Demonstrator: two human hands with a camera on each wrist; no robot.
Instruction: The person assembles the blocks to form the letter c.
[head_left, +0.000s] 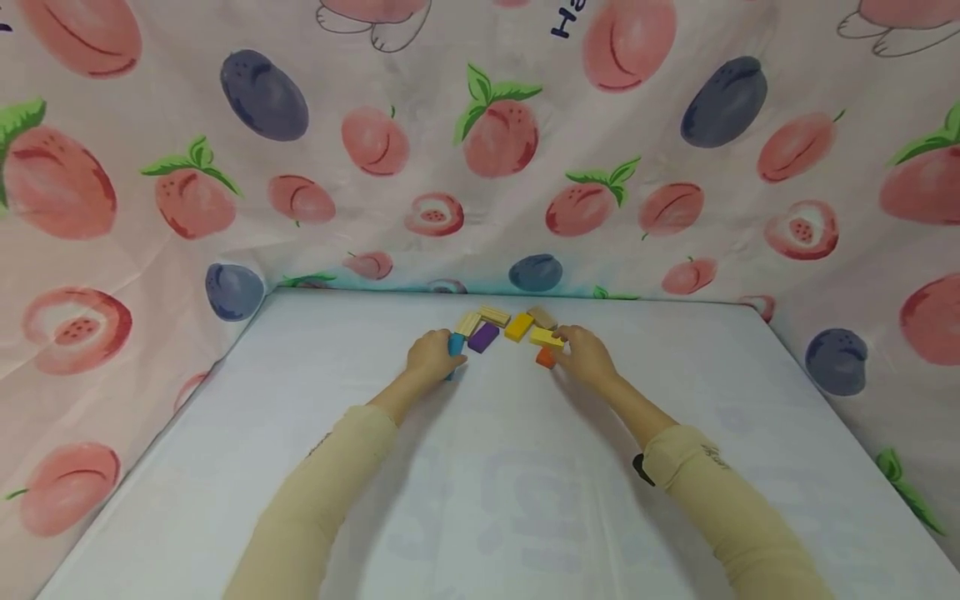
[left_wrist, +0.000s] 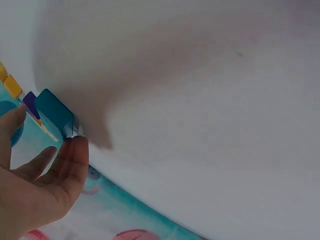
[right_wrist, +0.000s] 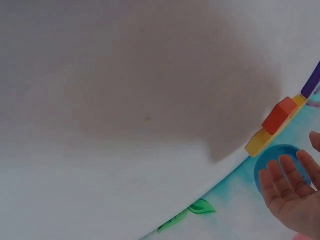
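Note:
In the head view my left hand (head_left: 431,357) holds a blue block (head_left: 454,346) at the left end of a group of wooden blocks. The left wrist view shows the curled fingertips of my left hand (left_wrist: 55,175) at one end of this blue block (left_wrist: 54,112). My right hand (head_left: 588,357) is beside a light yellow block (head_left: 546,337) and an orange block (head_left: 546,358). In the right wrist view, the fingers of my right hand (right_wrist: 295,190) are spread and loosely bent, apart from the orange block (right_wrist: 279,116).
Between the hands lie a purple block (head_left: 483,337), a deep yellow block (head_left: 518,327), two pale wood blocks (head_left: 468,324) and a tan block (head_left: 542,317). The white table (head_left: 510,467) meets a fruit-print cloth (head_left: 480,208) behind them.

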